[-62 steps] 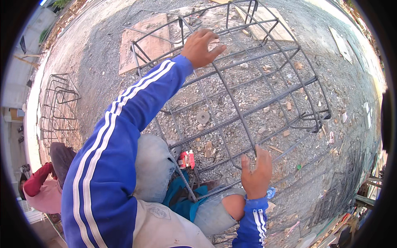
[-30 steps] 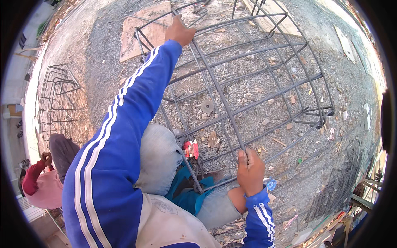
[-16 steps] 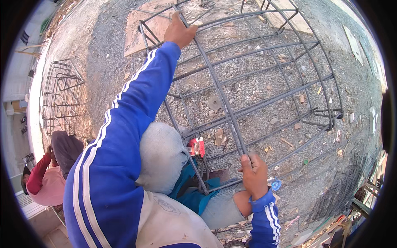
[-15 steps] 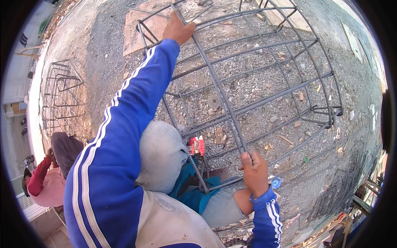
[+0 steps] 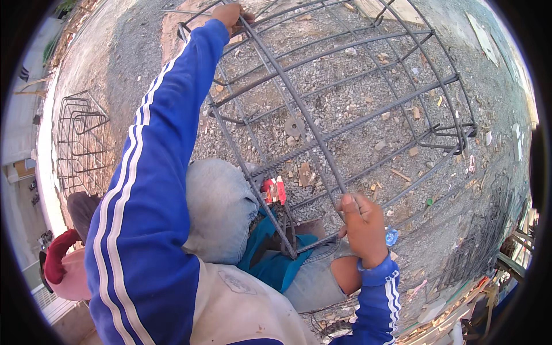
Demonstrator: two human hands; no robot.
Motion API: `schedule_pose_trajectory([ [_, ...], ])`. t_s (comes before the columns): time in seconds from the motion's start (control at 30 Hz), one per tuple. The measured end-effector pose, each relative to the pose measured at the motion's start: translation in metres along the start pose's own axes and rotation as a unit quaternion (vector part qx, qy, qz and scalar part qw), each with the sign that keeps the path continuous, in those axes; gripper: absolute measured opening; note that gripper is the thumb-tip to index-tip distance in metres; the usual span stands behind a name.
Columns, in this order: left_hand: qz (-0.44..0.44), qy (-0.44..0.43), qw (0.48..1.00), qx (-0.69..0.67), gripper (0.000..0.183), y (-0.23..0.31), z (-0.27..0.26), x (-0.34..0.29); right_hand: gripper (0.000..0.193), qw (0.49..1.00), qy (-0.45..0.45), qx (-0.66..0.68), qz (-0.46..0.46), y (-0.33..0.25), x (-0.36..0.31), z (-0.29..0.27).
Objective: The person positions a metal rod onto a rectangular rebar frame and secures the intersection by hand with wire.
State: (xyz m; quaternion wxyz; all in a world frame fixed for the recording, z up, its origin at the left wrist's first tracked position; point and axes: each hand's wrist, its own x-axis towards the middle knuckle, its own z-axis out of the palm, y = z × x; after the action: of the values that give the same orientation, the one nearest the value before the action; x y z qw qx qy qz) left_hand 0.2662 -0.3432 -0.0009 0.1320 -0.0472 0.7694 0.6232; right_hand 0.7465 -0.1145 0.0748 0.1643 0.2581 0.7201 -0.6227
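Note:
A cage of steel reinforcing bars (image 5: 397, 103) stands over the gravel in front of me, its long bars running off to the right. A bent steel stirrup (image 5: 305, 110) crosses it from far left to near right. At the stirrup's far end my left hand (image 5: 229, 15) is closed round the bar near the cage's corner; some fingers are hidden. My right hand (image 5: 365, 227) grips the near end, thumb on top. Beneath the stirrup, a second thin bar shows close alongside. The cage's near left corner sits over my lap, by a teal cloth (image 5: 276, 265).
A red and white packet (image 5: 274, 191) lies by my knee. Another stack of bent stirrups (image 5: 83, 135) stands at the left, with a person in a pink top (image 5: 68, 273) seated nearer. A round disc (image 5: 294, 126) lies on the gravel. Wooden boards and steel mesh lie around the cage.
My left hand has moved farther away and left along the cage, and my right hand slightly right. The stirrup and the bar beneath it now show apart. The view has shifted a little.

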Motion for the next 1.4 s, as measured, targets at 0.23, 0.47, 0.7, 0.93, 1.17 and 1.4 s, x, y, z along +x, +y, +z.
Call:
schedule_pose_trajectory([
  [0.23, 0.139, 0.131, 0.894, 0.405, 0.054, 0.033, -0.084, 0.025, 0.039, 0.997, 0.018, -0.002, 0.07, -0.001, 0.031, 0.0],
  [0.47, 0.267, 0.019, 0.732, 0.627, 0.048, 0.006, -0.088, 0.083, 0.027, 0.956, 0.134, -0.219, -0.141, 0.007, 0.021, 0.006],
  [0.7, 0.163, 0.163, 0.905, 0.358, 0.045, -0.019, -0.067, 0.095, 0.023, 0.953, 0.088, -0.258, -0.133, 0.007, 0.018, 0.009],
  [0.93, 0.304, 0.009, 0.575, 0.76, 0.029, -0.032, -0.095, 0.159, 0.023, 0.95, 0.121, -0.242, -0.158, 0.01, 0.023, -0.002],
  [1.17, 0.198, 0.131, 0.912, 0.334, 0.029, -0.031, -0.086, 0.122, 0.024, 0.956, 0.081, -0.251, -0.132, 0.002, 0.014, 0.008],
  [1.4, 0.219, 0.097, 0.902, 0.359, 0.028, -0.042, -0.089, 0.144, 0.029, 0.983, -0.032, -0.18, -0.024, -0.001, 0.009, 0.004],
])
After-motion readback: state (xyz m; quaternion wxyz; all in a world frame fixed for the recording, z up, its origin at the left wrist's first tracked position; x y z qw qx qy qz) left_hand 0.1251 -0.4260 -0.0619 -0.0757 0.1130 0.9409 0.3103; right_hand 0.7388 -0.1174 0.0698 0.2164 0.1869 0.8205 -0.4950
